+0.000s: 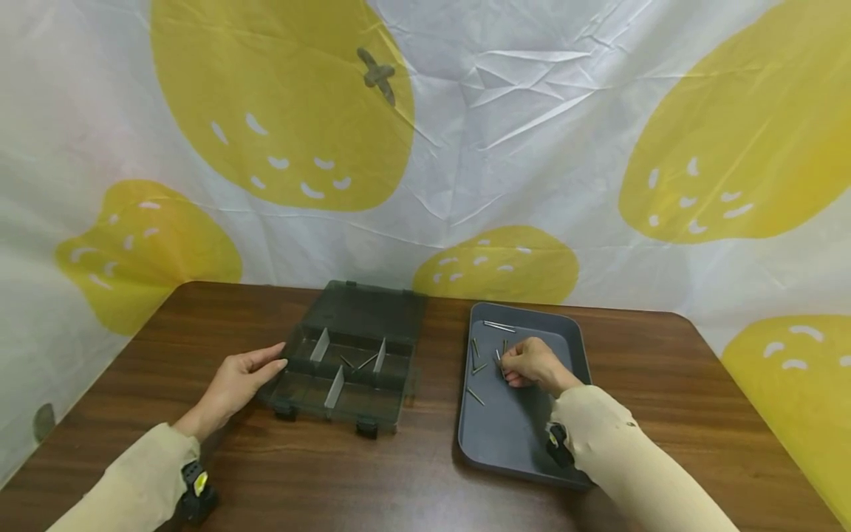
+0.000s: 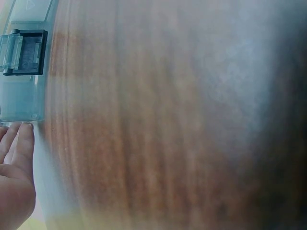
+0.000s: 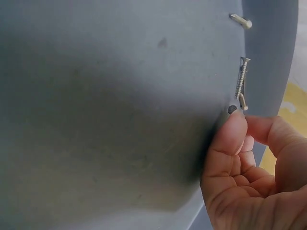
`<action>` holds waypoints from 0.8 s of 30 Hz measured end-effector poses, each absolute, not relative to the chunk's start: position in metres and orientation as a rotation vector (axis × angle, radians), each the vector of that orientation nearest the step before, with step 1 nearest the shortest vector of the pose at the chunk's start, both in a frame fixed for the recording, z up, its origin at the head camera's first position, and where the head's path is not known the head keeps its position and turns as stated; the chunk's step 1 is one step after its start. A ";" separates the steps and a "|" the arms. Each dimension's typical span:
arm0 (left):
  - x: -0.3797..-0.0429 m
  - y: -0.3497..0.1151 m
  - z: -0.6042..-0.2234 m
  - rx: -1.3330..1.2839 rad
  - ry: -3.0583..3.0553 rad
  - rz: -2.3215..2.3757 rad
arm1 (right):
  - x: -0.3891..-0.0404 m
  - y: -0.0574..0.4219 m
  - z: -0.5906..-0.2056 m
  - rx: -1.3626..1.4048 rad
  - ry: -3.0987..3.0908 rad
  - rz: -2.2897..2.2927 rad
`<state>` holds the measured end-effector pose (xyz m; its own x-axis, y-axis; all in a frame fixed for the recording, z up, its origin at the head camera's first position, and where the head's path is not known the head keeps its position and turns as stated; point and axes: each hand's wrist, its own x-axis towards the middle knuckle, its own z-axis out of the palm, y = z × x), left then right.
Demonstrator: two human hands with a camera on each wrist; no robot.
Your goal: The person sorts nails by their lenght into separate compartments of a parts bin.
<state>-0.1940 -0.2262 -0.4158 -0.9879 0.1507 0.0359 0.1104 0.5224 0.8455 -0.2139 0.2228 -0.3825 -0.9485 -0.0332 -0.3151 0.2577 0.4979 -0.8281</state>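
Note:
My right hand [image 1: 532, 363] is over the grey tray [image 1: 518, 443], thumb and fingers pinching a nail [image 1: 497, 355]. Its dark round head [image 3: 232, 109] shows at the fingertips in the right wrist view. Close by in the tray lie several brass-coloured screws [image 1: 475, 397], one with a threaded shank [image 3: 241, 79]. My left hand [image 1: 233, 380] rests at the left side of a dark see-through compartment box [image 1: 379, 399], its fairly straight fingers [image 2: 24, 146] right at the box's end. The box's lid [image 1: 366, 310] stands raised at the back. Two screws [image 1: 366, 363] lie in a middle compartment.
Silver nails [image 1: 499, 326] lie at the tray's far end. Pale dividers [image 1: 335, 388] split the box, and black latches [image 1: 366, 427] hang at its front. A brown wooden table [image 1: 319, 480] carries everything, and a lemon-patterned cloth [image 1: 452, 148] hangs behind it.

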 end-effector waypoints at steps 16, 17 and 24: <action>-0.194 -0.227 -0.417 0.256 2.688 1.520 | -0.221 0.202 -0.363 0.157 2.373 -1.646; -0.194 -0.227 -0.417 0.258 2.689 1.520 | -0.221 0.199 -0.362 0.146 2.351 -1.685; -0.194 -0.227 -0.417 0.262 2.685 1.532 | -0.222 0.171 -0.354 0.135 2.184 -1.894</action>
